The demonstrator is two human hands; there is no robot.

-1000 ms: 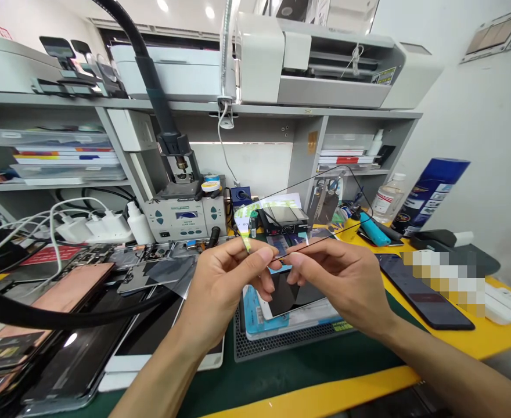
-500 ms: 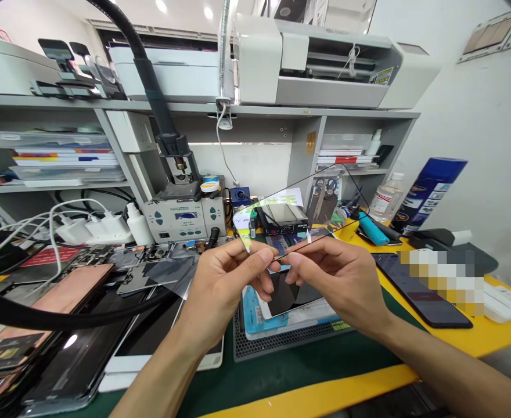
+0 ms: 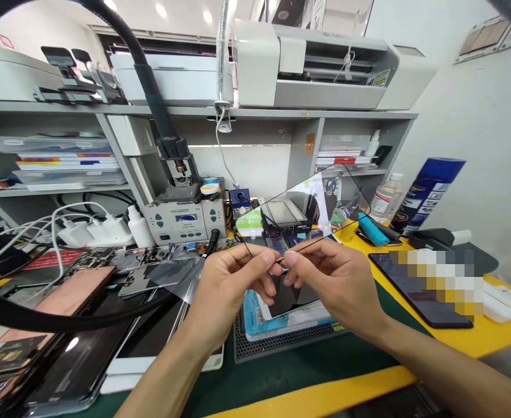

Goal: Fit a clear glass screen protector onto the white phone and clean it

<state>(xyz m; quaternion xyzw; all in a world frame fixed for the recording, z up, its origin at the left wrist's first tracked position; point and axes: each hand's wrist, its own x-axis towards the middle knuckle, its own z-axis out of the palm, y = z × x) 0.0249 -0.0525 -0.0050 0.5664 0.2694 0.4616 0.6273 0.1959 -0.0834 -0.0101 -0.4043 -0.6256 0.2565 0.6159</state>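
Note:
A clear glass panel with a thin black border (image 3: 319, 200), like a phone screen's cover glass, is held up tilted above the bench. My left hand (image 3: 233, 284) pinches its near edge between thumb and index finger. Close beside it, my right hand (image 3: 334, 278) pinches the same edge, the two thumb tips almost meeting. A small dark and orange bit shows between the fingertips; I cannot make out what it is. Below both hands lies a white-framed phone (image 3: 292, 299) with a dark screen, resting on a blue and white packet (image 3: 255, 322).
A dark mesh pad (image 3: 277, 351) lies under the packet on the green mat (image 3: 247, 383). Several phones and screens crowd the left, behind a black ring (image 3: 64, 325). A soldering station (image 3: 181, 220) stands behind. At right are a dark phone (image 3: 412, 287), a bottle (image 3: 386, 200) and a blue can (image 3: 429, 194).
The glass panel has tilted a little, and a bright reflection now spreads across it. My right hand has shifted slightly left, bringing the fingertips closer together.

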